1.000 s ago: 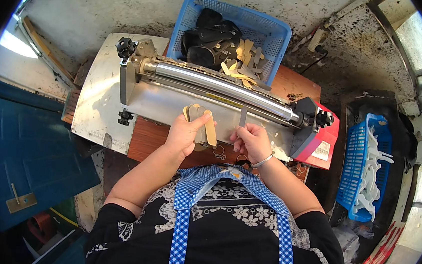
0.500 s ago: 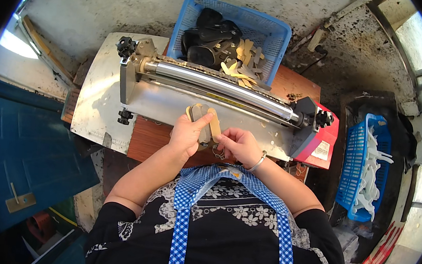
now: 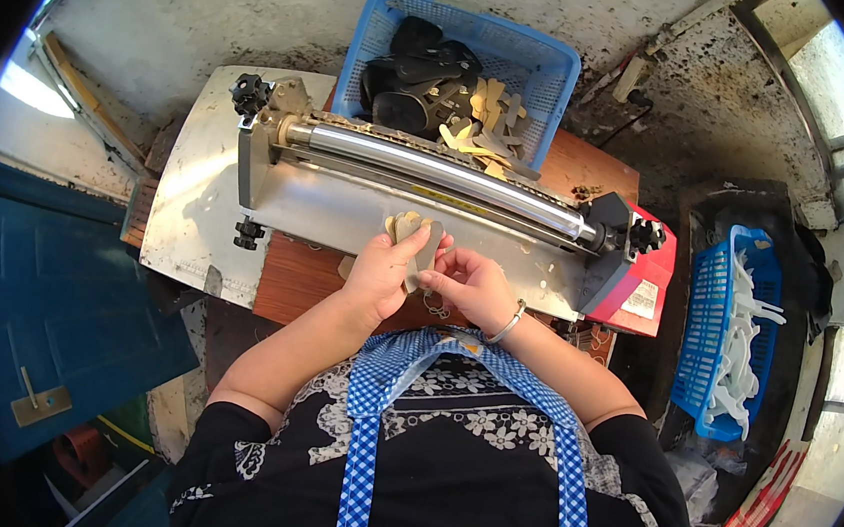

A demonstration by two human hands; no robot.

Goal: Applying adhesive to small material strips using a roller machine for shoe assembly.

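In front of the roller machine, my left hand is closed around a fanned bunch of flat, round-ended pieces, some tan and some grey. Its thumb presses on their faces near the upper ends. My right hand, with a bracelet at the wrist, has its fingers pinched at the right edge of the outermost grey piece. The bunch hides the lower part of some pieces and the left fingers behind it.
Behind the rollers stands a blue basket with black parts and loose tan and grey pieces. At the right is another blue basket holding white plastic parts. A blue door is at the left.
The tan piece that faced outward at the right of the bunch no longer shows there; a grey one does. Both hands have shifted slightly and sit closer together.
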